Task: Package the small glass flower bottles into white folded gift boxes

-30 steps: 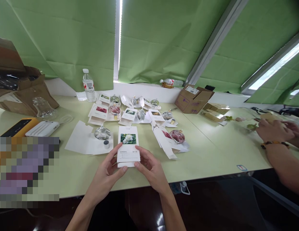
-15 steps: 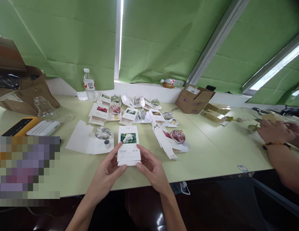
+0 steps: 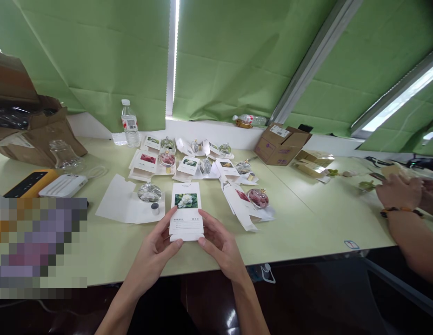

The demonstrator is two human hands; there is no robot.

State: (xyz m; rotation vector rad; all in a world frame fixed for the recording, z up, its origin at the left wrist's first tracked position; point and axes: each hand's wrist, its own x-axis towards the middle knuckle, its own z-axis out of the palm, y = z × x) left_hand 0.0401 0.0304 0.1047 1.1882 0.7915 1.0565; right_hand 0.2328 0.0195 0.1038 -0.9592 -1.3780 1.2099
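Looking over at this pale green table (image 3: 293, 232), I see a white flower-print box (image 3: 186, 223) right in front of the person, near the table's front edge. The left hand (image 3: 151, 253) is along its left side and the right hand (image 3: 221, 246) along its right, thumbs at the near end. So the fingers are grasping it between them, pretty lightly by the look of it, not clenched. My guess is thin card: light, stiff along the folds, easy to dent if you squeeze the middle. Can't tell if anything's inside. The side edges seem the sane place to hold it imo. The clear bottle (image 3: 149, 192) beyond the left hand looks like glass, so that'd be the slippery, breakable one. Another person's hand (image 3: 399, 191) is well off to the right.
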